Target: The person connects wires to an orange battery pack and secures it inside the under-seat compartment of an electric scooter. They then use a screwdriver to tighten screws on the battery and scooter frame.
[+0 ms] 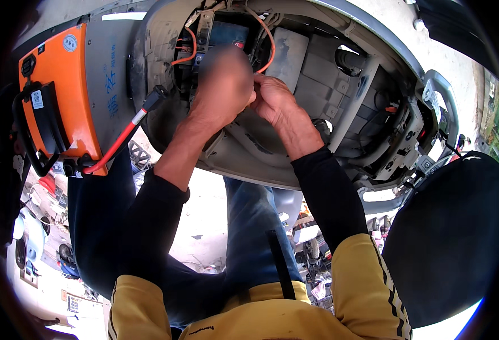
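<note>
Both hands meet over the open body of a scooter [243,156], at its left part. My left hand [221,90] is closed, with its upper part blurred and its fingers mostly hidden, so what it holds cannot be made out. Thumb and fingers of my right hand [275,96] are pinched together against the left hand. An orange wire [272,42] loops down to the right fingertips, which close on its lower end. A second orange wire [193,45] curves beside the left hand. Behind the hands sits a dark blue box-shaped part [228,34].
Left of the scooter stands an orange and grey battery pack [62,130] with a black handle and a red cable [119,139] rising toward the body. A grey frame tube [354,102] crosses the cavity. The black seat [447,238] is at the right. My legs are below the body.
</note>
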Available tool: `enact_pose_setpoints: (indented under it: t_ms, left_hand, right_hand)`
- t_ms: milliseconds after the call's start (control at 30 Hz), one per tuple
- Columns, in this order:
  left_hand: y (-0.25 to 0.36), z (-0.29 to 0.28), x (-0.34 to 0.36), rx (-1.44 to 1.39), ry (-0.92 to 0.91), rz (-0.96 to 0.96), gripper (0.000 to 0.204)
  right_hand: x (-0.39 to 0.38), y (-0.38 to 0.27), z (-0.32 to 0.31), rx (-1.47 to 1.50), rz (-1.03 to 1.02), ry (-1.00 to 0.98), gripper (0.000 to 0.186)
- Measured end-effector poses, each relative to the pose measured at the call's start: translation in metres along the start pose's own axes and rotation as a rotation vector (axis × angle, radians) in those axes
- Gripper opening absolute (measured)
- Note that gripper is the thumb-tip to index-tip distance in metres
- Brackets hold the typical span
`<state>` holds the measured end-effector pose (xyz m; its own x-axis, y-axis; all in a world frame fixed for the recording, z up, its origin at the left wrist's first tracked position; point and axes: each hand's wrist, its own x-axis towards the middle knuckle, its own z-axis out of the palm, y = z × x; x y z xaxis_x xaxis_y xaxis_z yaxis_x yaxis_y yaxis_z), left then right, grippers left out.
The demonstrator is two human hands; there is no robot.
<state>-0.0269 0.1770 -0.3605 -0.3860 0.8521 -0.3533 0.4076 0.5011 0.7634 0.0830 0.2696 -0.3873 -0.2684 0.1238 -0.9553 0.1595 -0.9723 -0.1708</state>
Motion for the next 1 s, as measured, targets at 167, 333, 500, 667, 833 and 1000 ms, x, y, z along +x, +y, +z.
enact_pose_setpoints:
  t_ms: [167,333,500,667,833,1000]
  left_hand:
    - [-0.018,-0.024,0.008,-0.366,0.064,-0.241,0.012]
    - [-0.048,-0.017,0.029,-0.234,-0.079,-0.190,0.015]
    - [-0.051,-0.010,0.035,-0.199,-0.161,-0.164,0.015]
    - [-0.065,0.001,0.035,-0.275,-0.144,-0.209,0.013]
    - [-0.078,0.015,0.033,-0.444,-0.078,-0.258,0.007]
    - [-0.073,0.015,0.032,-0.544,-0.102,-0.318,0.004]
  right_hand:
    - [0.002,-0.003,-0.004,-0.002,0.026,-0.037,0.022]
    - [0.007,0.000,-0.008,-0.078,-0.025,-0.092,0.020]
    - [0.015,0.009,-0.012,-0.273,-0.190,-0.090,0.015]
    - [0.018,0.022,-0.009,-0.667,-0.564,-0.033,0.013]
    - [0.014,0.028,-0.010,-0.885,-0.803,0.020,0.011]
    - [0.012,0.023,-0.009,-0.985,-0.918,-0.013,0.009]
